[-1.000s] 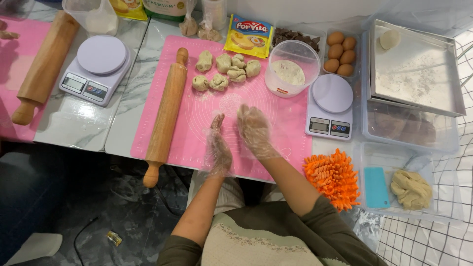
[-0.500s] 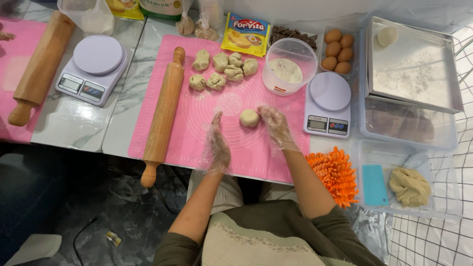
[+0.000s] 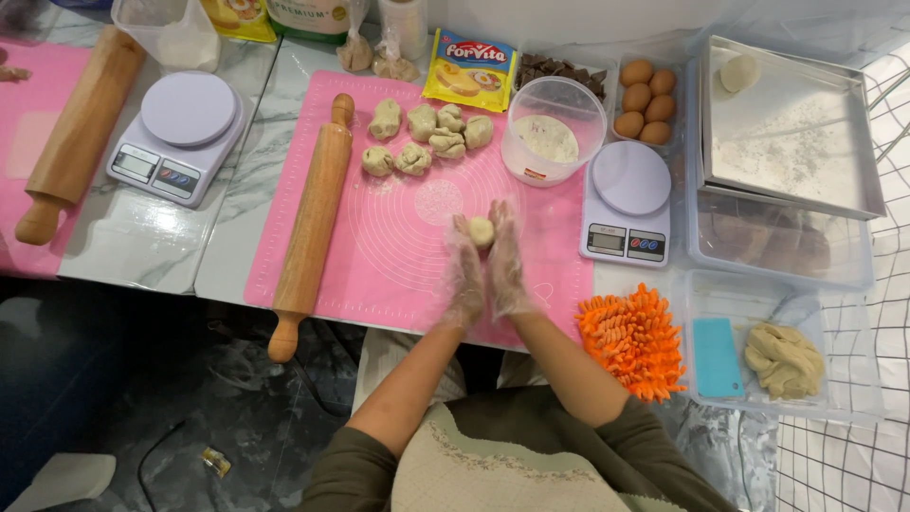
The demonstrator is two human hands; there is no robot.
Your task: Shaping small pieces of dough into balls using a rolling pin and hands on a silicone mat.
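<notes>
Both my hands wear thin clear plastic gloves and meet over the pink silicone mat (image 3: 398, 256). My left hand (image 3: 463, 275) and my right hand (image 3: 505, 261) stand palm to palm with a small pale dough ball (image 3: 482, 231) pressed between the fingertips. Several rough dough pieces (image 3: 427, 137) lie at the far part of the mat. A wooden rolling pin (image 3: 313, 223) lies along the mat's left side.
A clear tub of flour (image 3: 553, 128) and a small digital scale (image 3: 626, 201) stand to the right. Beyond are eggs (image 3: 645, 112), a metal tray with flour and one dough ball (image 3: 791, 133), an orange mop-like cloth (image 3: 630, 337), a container with a dough lump and blue scraper (image 3: 749, 356), and a second scale (image 3: 180, 133).
My hands parted with the dough ball showing at the right hand, then came back together. They now sit a little farther over the mat, pressing the ball between them.
</notes>
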